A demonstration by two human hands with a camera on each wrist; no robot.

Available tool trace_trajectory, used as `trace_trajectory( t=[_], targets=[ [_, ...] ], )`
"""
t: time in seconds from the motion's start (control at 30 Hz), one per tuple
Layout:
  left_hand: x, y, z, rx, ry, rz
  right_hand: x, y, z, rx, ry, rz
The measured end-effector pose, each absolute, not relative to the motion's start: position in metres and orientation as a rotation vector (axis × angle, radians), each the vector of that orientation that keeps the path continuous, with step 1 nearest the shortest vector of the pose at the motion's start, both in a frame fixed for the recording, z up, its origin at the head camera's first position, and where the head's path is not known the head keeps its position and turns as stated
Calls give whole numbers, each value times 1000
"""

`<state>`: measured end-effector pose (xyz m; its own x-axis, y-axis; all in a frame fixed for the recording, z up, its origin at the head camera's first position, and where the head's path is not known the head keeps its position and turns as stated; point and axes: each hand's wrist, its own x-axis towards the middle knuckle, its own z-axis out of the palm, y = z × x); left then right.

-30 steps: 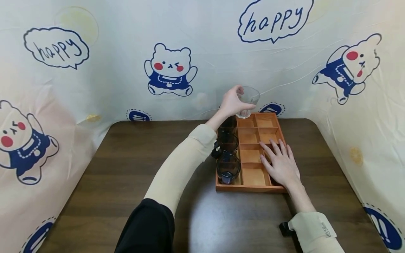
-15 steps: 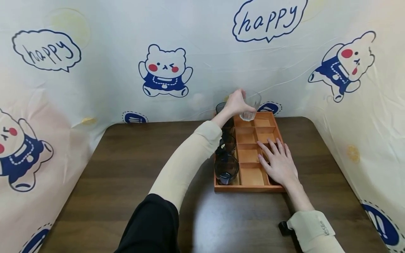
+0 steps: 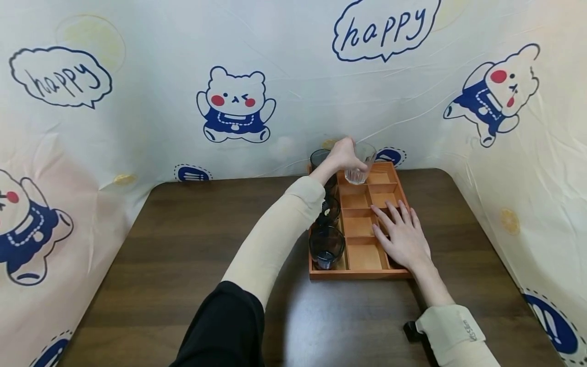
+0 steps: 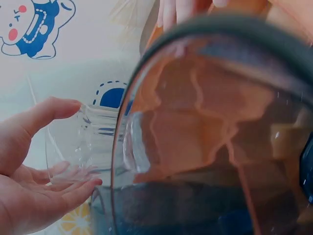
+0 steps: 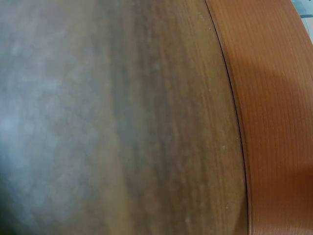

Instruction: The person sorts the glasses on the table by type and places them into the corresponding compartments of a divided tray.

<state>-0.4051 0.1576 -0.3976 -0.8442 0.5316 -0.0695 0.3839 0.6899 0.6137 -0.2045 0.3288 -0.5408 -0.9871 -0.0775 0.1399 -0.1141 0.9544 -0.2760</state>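
Observation:
My left hand (image 3: 344,157) grips a clear drinking glass (image 3: 363,164) over the far end of a wooden compartment box (image 3: 362,274). In the left wrist view, thumb and fingers of the left hand (image 4: 24,166) lie on opposite sides of the clear glass (image 4: 68,147). The glass's base is over the far compartment of the middle column; whether it touches the bottom, I cannot tell. Fingers spread, my right hand (image 3: 405,240) rests on the box's right side. Only the tabletop and the box's outer wall (image 5: 279,122) show in the right wrist view.
Several dark tinted glasses (image 3: 326,247) stand along the box's left column, partly under the left forearm. One tinted glass (image 4: 205,147) fills much of the left wrist view. Behind the brown table (image 3: 206,229) hangs a printed cloth (image 3: 160,117).
My left hand has lowered the clear glass toward the far middle compartment. The right hand stays on the box. The head view has shifted slightly.

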Motion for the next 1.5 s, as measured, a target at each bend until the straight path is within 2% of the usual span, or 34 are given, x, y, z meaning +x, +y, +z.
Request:
trace_trajectory(
  t=[0.5,0.77,0.9,1.0,1.2,1.4,1.5],
  targets=[
    [-406,170,-413,645,2665,896,-206,332,-541,153,-2982,428],
    [-477,198,-481,434,2760,918,-207,330,-542,153,-2979,437],
    [-489,205,-494,443,2786,841,-209,328,-542,151,-2978,426],
    [-481,204,-489,416,2774,872,-209,328,-542,154,-2972,413],
    [-444,195,-457,415,2801,845,-210,328,-540,154,-2971,409],
    [-459,202,-477,435,2774,847,-209,329,-540,155,-2975,413],
    [-438,198,-458,433,2763,849,-208,330,-540,150,-2972,417]
  ],
)
